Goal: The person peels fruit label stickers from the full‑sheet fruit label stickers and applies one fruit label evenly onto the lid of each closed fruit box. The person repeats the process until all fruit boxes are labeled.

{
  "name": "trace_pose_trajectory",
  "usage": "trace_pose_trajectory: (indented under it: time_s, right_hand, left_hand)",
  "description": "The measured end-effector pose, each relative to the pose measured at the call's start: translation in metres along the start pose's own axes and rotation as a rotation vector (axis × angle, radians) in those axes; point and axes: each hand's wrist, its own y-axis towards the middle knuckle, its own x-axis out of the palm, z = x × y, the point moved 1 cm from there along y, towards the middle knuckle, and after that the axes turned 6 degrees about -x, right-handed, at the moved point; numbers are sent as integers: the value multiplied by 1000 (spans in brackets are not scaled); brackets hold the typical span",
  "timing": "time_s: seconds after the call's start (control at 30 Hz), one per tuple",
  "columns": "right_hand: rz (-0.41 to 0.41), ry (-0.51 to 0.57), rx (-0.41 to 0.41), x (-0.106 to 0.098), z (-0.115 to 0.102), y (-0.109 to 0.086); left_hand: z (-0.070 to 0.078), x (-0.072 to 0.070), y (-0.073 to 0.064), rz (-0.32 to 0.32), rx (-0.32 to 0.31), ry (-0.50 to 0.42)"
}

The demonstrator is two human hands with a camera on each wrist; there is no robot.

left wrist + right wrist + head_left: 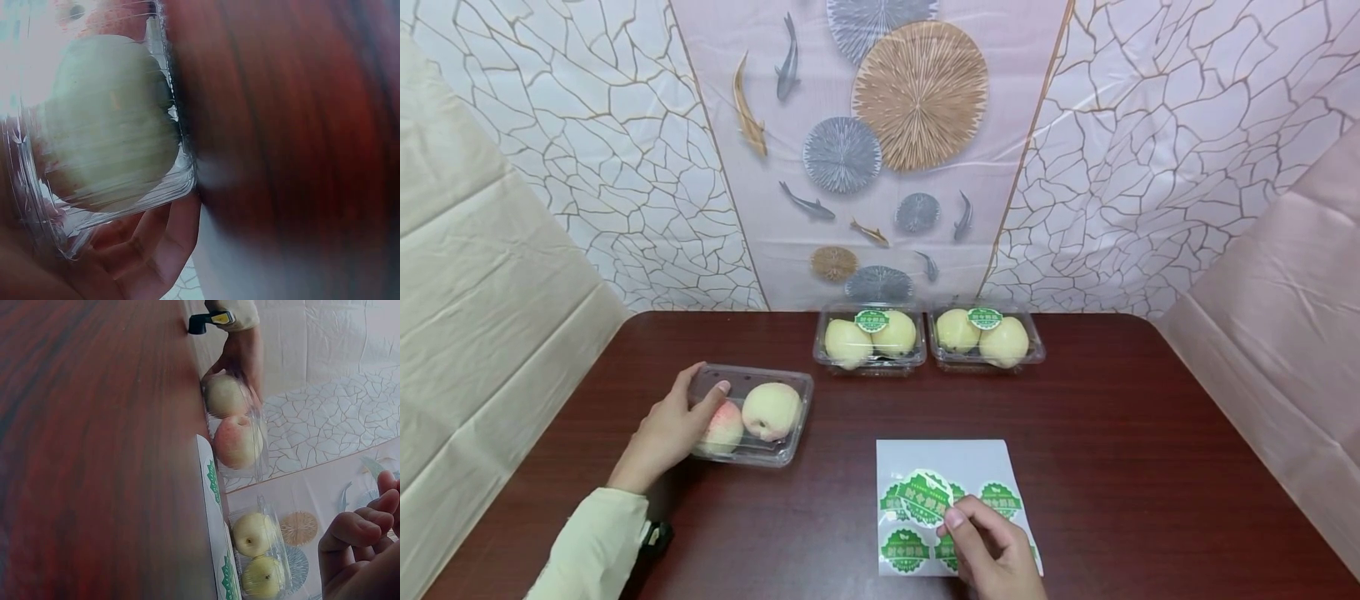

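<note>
My left hand [666,429] grips the left end of a clear plastic box [805,392] that holds two pink-and-cream peaches [772,411]. In the left wrist view its fingers [153,247] curl round the end of the box. My right hand [992,546] pinches a round green-and-white sticker [924,498] by its edge, above a white sticker sheet [940,458]. Several more green stickers [906,551] show on the sheet, partly covered by the hand. In the right wrist view the right hand [362,544] appears with bent fingers, and the pinched sticker is not visible there.
Two clear boxes of pale yellow-green fruit, the left one [870,364] and the right one [985,362], stand side by side at the back of the dark red-brown table [1112,450]. Each bears a green label on its lid. Patterned cloth [917,250] hangs behind.
</note>
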Motion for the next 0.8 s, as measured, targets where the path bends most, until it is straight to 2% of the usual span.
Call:
trace_pose_trajectory:
  time_s: [0.17, 0.53, 0.8]
  right_hand:
    - [-6, 4, -34, 0, 1, -1]
    - [4, -40, 22, 0, -2, 0]
    - [3, -47, 26, 0, -3, 0]
  left_hand:
    - [3, 3, -2, -10, 6, -3]
    - [13, 10, -6, -38, 64, -81]
    - [21, 16, -11, -36, 109, -101]
